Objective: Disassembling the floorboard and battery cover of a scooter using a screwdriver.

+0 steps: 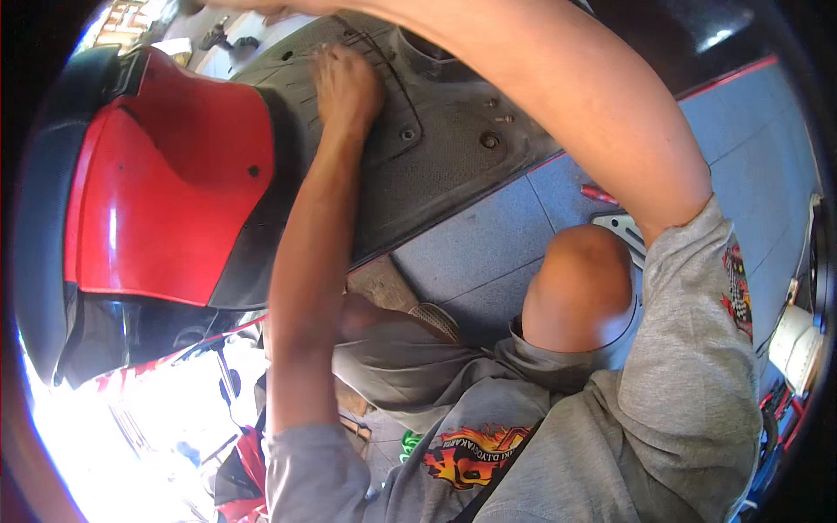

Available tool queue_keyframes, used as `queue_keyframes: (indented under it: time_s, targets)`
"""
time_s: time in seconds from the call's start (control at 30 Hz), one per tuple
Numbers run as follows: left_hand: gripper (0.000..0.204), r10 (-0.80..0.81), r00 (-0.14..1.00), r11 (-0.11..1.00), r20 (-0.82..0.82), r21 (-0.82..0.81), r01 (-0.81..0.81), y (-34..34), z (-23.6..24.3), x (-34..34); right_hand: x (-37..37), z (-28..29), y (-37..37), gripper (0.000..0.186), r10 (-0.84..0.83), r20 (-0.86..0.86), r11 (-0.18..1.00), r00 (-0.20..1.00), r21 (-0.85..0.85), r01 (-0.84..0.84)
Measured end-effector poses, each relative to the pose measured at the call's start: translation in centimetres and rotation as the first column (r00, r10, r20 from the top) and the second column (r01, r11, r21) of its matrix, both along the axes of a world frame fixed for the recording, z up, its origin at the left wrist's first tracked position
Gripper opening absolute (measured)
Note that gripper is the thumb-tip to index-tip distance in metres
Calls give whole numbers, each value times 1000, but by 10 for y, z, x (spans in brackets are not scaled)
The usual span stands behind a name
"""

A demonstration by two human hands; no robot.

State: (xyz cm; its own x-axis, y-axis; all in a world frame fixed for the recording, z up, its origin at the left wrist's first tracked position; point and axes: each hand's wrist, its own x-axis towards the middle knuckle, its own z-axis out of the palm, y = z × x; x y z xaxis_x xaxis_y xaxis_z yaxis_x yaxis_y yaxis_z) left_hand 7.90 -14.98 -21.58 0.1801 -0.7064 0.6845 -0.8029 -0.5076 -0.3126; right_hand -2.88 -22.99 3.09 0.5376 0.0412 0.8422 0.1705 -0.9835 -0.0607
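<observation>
A scooter's dark textured footboard (453,174) lies before me, beside a red side panel (174,183) under a black seat (44,200). My left hand (349,87) rests on the footboard near the red panel, its fingers bent slightly and their tips touching the surface. My right arm reaches across the top of the view to the left. Only part of my right hand (261,7) shows at the upper edge. Its fingers look closed, with something dark and blurred at their end. Small loose screws (501,117) lie on the footboard, right of my left hand.
My bent knee (580,283) is close to the scooter's side, over blue-grey floor tiles (479,244). A metal plate with holes (621,235) and a red-handled object (599,193) lie beyond it. A white container (795,340) stands at the far right.
</observation>
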Motion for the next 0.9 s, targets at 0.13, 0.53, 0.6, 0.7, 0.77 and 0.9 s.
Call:
queue_keyframes:
  time_s: [0.13, 0.53, 0.6, 0.7, 0.77, 0.9]
  targets:
    - [45, 272, 862, 943, -428, 297, -150, -23, 16, -39, -4, -26, -24, 36, 397, 188, 566, 898, 721, -401]
    - [51, 342, 863, 874, -372, 464, -147, -25, 46, -41, -89, -31, -24, 42, 265, 379, 375, 887, 806, -457]
    - [49, 346, 886, 846, -308, 511, -153, -20, 43, -45, -94, -42, -23, 42, 259, 459, 247, 850, 819, -518]
    - [49, 358, 897, 869, -260, 445, -217, -4, 36, -36, -135, -4, 3, 35, 144, 544, 169, 826, 809, -563]
    - [42, 356, 868, 862, -347, 480, -162, -28, 53, -47, -197, 27, -44, 22, 522, 651, 180, 551, 547, -817]
    - [38, 445, 675, 767, -589, 640, 52, -38, 104, -45, -208, 31, -54, 25, 526, 576, 65, 627, 707, -704]
